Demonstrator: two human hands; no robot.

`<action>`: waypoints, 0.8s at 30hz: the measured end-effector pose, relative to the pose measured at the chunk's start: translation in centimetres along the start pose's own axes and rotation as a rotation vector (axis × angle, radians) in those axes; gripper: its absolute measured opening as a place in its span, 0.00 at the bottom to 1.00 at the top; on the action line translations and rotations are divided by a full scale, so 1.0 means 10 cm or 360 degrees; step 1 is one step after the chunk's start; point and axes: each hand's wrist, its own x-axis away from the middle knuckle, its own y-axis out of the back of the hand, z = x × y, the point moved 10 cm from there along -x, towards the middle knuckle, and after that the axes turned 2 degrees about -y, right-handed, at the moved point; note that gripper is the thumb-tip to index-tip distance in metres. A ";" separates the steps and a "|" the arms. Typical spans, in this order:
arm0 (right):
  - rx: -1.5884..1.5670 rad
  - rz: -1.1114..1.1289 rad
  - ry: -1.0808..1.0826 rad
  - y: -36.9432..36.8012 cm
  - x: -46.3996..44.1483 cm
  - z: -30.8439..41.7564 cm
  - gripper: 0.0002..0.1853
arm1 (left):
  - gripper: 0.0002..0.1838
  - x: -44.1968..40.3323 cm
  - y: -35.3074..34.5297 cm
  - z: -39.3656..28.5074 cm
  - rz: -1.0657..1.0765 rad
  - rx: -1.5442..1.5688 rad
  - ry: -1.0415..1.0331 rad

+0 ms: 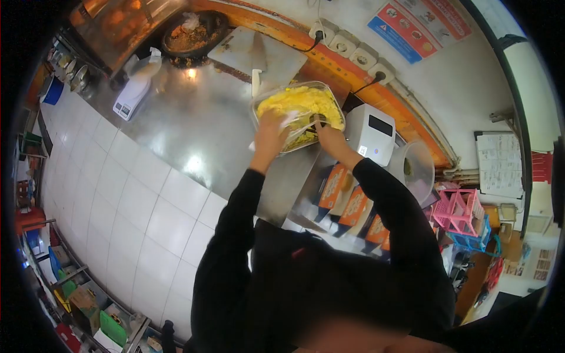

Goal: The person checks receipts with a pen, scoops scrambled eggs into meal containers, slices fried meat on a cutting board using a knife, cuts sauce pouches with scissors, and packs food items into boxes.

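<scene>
Black cloth sleeves (232, 215) reach forward from the wearer's body to two bare hands at a see-through rectangular tub (340, 105). It sits on a smooth, shiny steel counter (194, 132), filled with soft, lumpy yellow food (297, 100). Thin, crinkled clear plastic (292, 122) lies between the hands, over the near part of the food. The left hand (271, 136) is at the tub's near left side, fingers bent beside the plastic; whether it grips the plastic cannot be told. The right hand (333, 143) is at the near right side, fingers curled at something small and dark (316, 122), too blurred to name; its grip is unclear.

Below the right forearm are orange and dark blue cardboard boxes (355, 206). Just right of the tub stands a boxy white machine (372, 134) with a dark, flat panel. Beyond the tub, a knife (256, 81) with a white handle lies on a pale, flat cutting board (288, 56). Farther left are a white scale (132, 97) and a round black pan (220, 26) holding crumbly, reddish-brown food (191, 38). White sockets (341, 44) line the wall behind.
</scene>
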 end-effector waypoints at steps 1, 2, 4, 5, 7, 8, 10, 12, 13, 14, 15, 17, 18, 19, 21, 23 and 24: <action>-0.0098 0.0076 -0.0005 -0.04 -0.06 -0.02 0.23 | 0.32 0.13 0.24 0.03 -0.0141 -0.0036 0.0146; -0.0195 0.0155 -0.0009 -0.08 -0.09 -0.02 0.22 | 0.35 0.29 0.24 0.06 -0.0072 -0.0006 0.0202; -0.0217 0.0217 0.0163 -0.14 -0.13 0.04 0.19 | 0.41 0.61 0.16 0.15 0.0059 0.0054 0.0329; -0.0223 0.0244 0.0256 -0.16 -0.13 0.10 0.18 | 0.42 0.69 0.13 0.20 0.0068 0.0068 0.0384; -0.0231 0.0304 0.0269 -0.17 -0.17 0.18 0.16 | 0.44 0.77 0.04 0.28 0.0074 0.0101 0.0488; -0.0236 0.0336 0.0269 -0.18 -0.17 0.22 0.15 | 0.44 0.78 0.03 0.29 0.0033 0.0140 0.0469; -0.0218 0.0410 0.0253 -0.13 -0.13 0.34 0.15 | 0.44 0.79 0.05 0.31 -0.0043 0.0212 0.0428; -0.0297 0.0382 0.0210 -0.08 -0.10 0.53 0.15 | 0.44 0.82 0.04 0.36 -0.0042 0.0345 0.0487; -0.0379 0.0323 0.0174 -0.09 -0.09 0.62 0.15 | 0.44 0.82 0.03 0.37 -0.0038 0.0415 0.0516; -0.0460 0.0267 0.0137 -0.09 -0.10 0.67 0.15 | 0.45 0.83 0.02 0.41 -0.0049 0.0501 0.0596; -0.0510 0.0328 0.0129 -0.10 -0.10 0.74 0.15 | 0.46 0.85 0.02 0.42 -0.0058 0.0587 0.0679; -0.0612 0.0450 0.0116 -0.11 -0.12 0.85 0.16 | 0.47 0.87 0.03 0.44 -0.0047 0.0683 0.0769; -0.0705 0.0350 0.0203 -0.15 -0.18 0.89 0.16 | 0.48 0.87 0.02 0.44 -0.0030 0.0696 0.0775; -0.0796 0.0248 0.0290 -0.32 -0.27 0.90 0.15 | 0.49 0.86 0.02 0.44 -0.0014 0.0710 0.0782; -0.1062 0.0008 0.0578 -0.33 -0.27 0.98 0.15 | 0.47 0.85 0.04 0.46 -0.0146 0.0716 0.0663; -0.1508 -0.0028 0.0736 -0.32 -0.17 0.94 0.15 | 0.47 0.87 0.03 0.50 -0.0223 0.0778 0.0614; -0.1782 0.0066 0.0683 -0.31 -0.13 0.90 0.14 | 0.46 0.86 0.02 0.50 -0.0231 0.0841 0.0624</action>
